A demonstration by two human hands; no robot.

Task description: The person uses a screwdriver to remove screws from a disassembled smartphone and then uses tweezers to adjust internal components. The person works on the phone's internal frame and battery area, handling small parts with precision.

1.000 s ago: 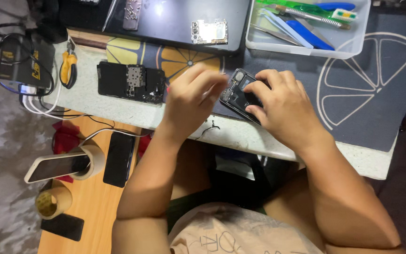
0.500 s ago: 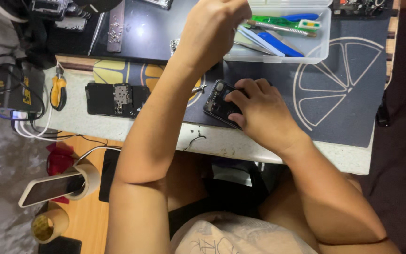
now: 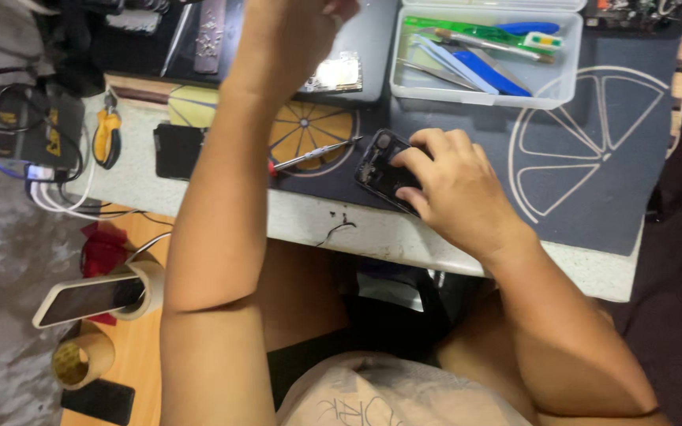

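The right hand (image 3: 455,189) has its grip closed on one opened phone (image 3: 380,168) on the tabletop (image 3: 404,237). One screwdriver (image 3: 313,155) lies just left of that grip. The left hand (image 3: 297,28) is raised far forward; its grip cannot be told.

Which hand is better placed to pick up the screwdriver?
Left, probably. The right hand rests on the phone, pinning it; the left hand is lifted and free, above the screwdriver.
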